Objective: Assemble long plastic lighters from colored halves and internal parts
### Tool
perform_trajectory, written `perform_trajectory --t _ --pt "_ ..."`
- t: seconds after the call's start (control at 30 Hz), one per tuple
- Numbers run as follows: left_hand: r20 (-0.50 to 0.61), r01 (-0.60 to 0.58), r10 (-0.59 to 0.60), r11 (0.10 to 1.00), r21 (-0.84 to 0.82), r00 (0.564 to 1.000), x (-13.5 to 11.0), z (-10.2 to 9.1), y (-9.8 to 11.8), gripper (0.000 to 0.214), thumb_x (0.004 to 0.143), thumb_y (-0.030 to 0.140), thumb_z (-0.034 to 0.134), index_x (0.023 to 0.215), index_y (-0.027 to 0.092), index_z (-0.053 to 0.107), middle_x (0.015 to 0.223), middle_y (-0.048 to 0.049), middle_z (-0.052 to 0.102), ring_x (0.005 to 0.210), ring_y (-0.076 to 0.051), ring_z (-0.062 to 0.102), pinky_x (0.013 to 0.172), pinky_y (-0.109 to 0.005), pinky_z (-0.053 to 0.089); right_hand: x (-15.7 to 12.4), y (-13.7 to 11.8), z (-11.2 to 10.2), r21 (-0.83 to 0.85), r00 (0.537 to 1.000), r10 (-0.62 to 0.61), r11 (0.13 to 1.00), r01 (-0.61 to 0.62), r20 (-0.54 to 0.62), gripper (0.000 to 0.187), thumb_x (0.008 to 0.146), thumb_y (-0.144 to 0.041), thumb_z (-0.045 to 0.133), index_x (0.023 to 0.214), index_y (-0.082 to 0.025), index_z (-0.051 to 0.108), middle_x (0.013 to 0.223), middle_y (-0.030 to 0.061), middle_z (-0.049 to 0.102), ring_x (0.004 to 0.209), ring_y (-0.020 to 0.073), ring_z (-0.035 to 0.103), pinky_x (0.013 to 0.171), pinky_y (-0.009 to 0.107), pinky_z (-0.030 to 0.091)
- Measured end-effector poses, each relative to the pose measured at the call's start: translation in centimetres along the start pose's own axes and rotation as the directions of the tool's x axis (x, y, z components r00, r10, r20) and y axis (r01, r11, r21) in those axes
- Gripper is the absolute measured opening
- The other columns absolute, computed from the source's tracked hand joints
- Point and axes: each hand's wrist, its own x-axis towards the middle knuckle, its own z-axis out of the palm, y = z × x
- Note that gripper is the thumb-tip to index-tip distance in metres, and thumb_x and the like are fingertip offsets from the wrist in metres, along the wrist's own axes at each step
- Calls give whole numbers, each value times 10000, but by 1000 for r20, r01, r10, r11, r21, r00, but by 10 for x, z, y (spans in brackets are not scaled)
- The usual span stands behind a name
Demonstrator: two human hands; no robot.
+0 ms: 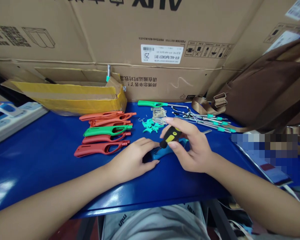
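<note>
A blue table [52, 173] ran back to a wall of cardboard [110, 36], whose printing stood upside down. From my distant post, through the head camera, I saw the right hand [190, 145] with thumb and forefinger closed on a short black-and-yellow screwdriver [173, 134], its working end aimed down and to the left; I judged that this pinch left room to turn the handle. The left hand [132, 155] lay low, thumb and fingers gripping the left end of a blue handle [165, 152], presumably to steady it beneath the tool. I could not make out the exact point of contact. The blue handle lay at the table's surface, between the two hands.

Just beyond the fingers, teal clips [152, 126] and thin small parts [158, 112] sat in separate heaps, grouped, I supposed, by kind and within easy reach. To the left, red handles [90, 150] and one green handle [102, 130] lay side by side, an order that seemed to make each easy to pick out. To the right, metal rods [220, 129] with teal collars and wires pointed roughly one way. A green lighter [152, 103] lay behind the heaps. Outermost were a yellow-taped box [77, 91], a power strip [20, 115], a brown bag [262, 76] and a phone [267, 166], apparently set aside from the work.
</note>
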Motion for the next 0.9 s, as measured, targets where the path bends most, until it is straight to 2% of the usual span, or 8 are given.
perform_trajectory --t 0.07,0.13,0.27,0.33,0.53,0.63,0.73,0.9 --pt "-3 -6 6 1000 1 1000 0 0 0 316 898 233 724 1199 195 639 1153 -83 698 1089 -243 649 959 -388 552 1 1 -1 -104 997 -47 994 41 -62 561 934 -253 683 1460 -297 491 1239 57 732 842 191 747 696 309 631" --pt "-6 -6 6 1000 3 1000 0 0 -1 316 894 237 727 1197 195 644 1143 -81 699 1095 -247 651 955 -389 555 2 2 -1 -160 994 -72 985 58 -82 548 916 -286 718 1428 -303 524 1188 47 752 845 199 751 701 308 631" --pt "-2 6 -6 1000 5 1000 0 0 -1 311 888 238 729 1187 209 651 1138 -73 706 1094 -252 652 955 -402 555 1 1 -1 -1 999 -33 999 33 -11 480 1017 -239 481 1495 -261 439 1289 91 697 991 221 739 821 389 634" --pt "5 6 -6 1000 -1 1000 -1 0 -1 306 890 236 727 1186 215 649 1139 -69 707 1084 -248 651 954 -401 553 1 0 0 61 1000 -30 998 29 7 489 1015 -202 453 1502 -245 421 1308 106 680 1022 222 730 833 401 631" --pt "-1 3 -3 1000 -2 1000 -1 1 -3 340 893 235 730 1219 211 636 1165 -76 696 1099 -244 646 974 -394 543 4 1 -2 -100 992 -106 990 98 -69 436 917 -212 698 1333 -240 570 1103 68 753 965 212 736 827 334 623" --pt "6 5 -5 1000 -6 1000 -1 1 -3 348 895 232 731 1226 200 629 1169 -78 693 1103 -240 643 983 -392 539 2 0 -3 -52 996 -55 997 52 -66 387 971 -201 572 1357 -221 552 1151 84 734 1017 216 719 861 361 612" --pt "7 9 -8 1000 -7 1000 -1 1 -3 352 894 233 732 1228 193 627 1163 -80 693 1098 -240 644 979 -392 539 2 -1 -4 14 999 -24 1000 24 -44 424 975 -157 480 1395 -201 523 1188 99 715 1044 216 710 867 372 606" --pt "18 9 -9 1000 -8 1000 -1 0 -1 334 893 225 729 1213 194 637 1169 -84 695 1103 -246 642 978 -399 539 5 1 -3 -135 986 -134 984 120 -97 407 915 -236 693 1311 -228 599 1060 64 766 909 205 753 772 301 618"
